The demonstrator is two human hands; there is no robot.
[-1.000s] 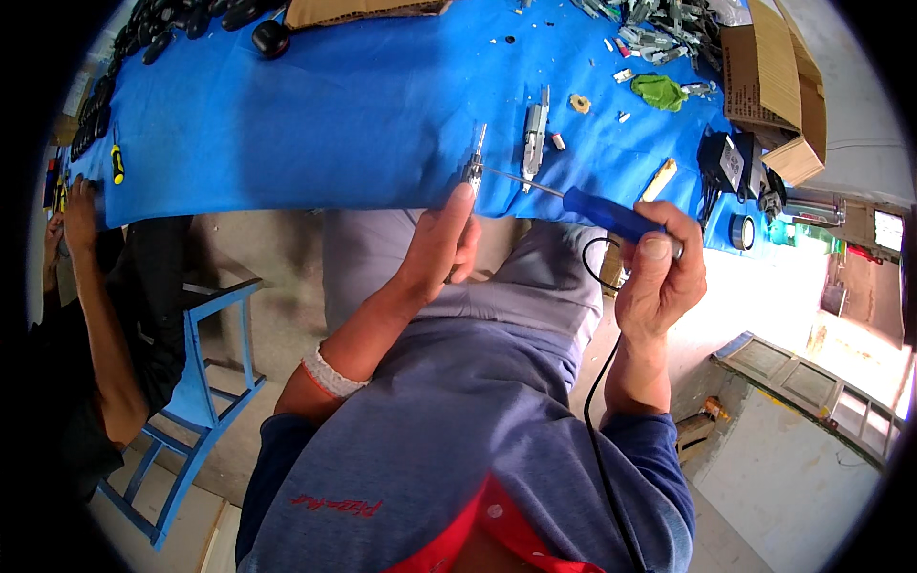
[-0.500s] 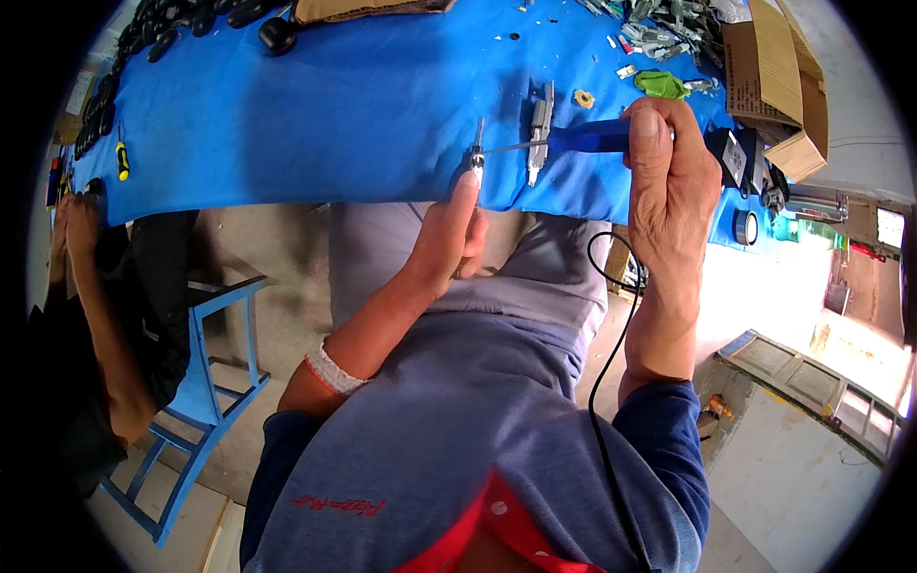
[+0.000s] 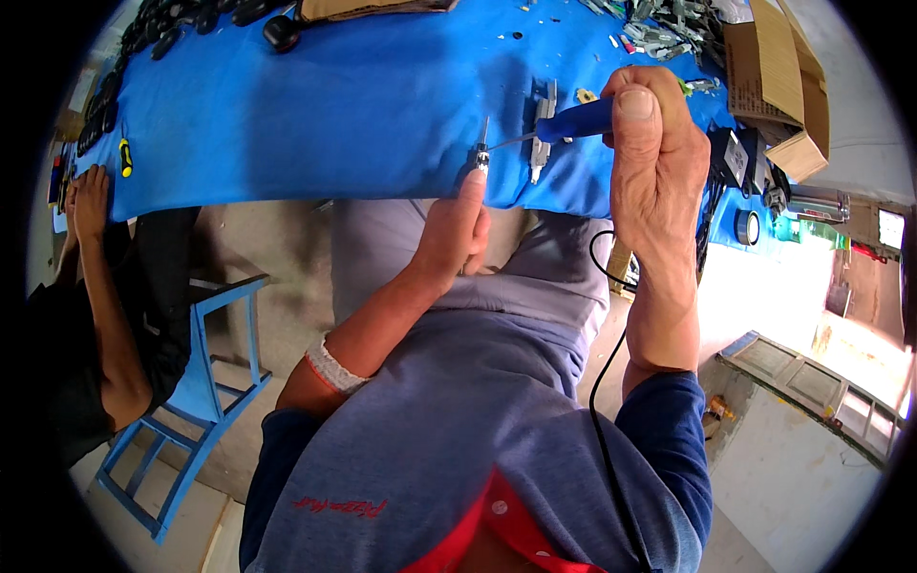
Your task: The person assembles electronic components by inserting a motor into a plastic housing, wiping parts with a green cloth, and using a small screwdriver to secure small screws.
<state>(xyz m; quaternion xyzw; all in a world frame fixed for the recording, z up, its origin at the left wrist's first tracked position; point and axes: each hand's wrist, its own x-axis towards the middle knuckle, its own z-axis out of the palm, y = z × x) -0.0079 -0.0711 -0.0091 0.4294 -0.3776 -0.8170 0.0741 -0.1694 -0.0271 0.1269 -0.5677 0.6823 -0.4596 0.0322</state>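
Observation:
My right hand (image 3: 659, 158) is closed around the handle of a blue screwdriver (image 3: 576, 121). Its thin shaft points left, and the tip meets or nearly meets a small metal part (image 3: 482, 155) with a thin pin sticking up. My left hand (image 3: 458, 224) pinches that part between thumb and fingers at the table's near edge. Between the two hands, a long grey metal piece (image 3: 543, 134) lies on the blue cloth, with the screwdriver passing over it. A small yellowish ring-shaped piece (image 3: 586, 95) is beyond the screwdriver, close to my right hand.
The blue-covered table (image 3: 363, 105) has a heap of metal parts (image 3: 659, 38) at the far right, beside an open cardboard box (image 3: 778, 76). Black rounded items line the far left, near a yellow screwdriver (image 3: 125, 158). Another person's hand (image 3: 91, 201) rests at the left edge, above a blue chair (image 3: 205, 382).
My right hand and the blue screwdriver have shifted slightly left and away from me, now covering most of a green scrap. The other person's hand has moved onto the table edge.

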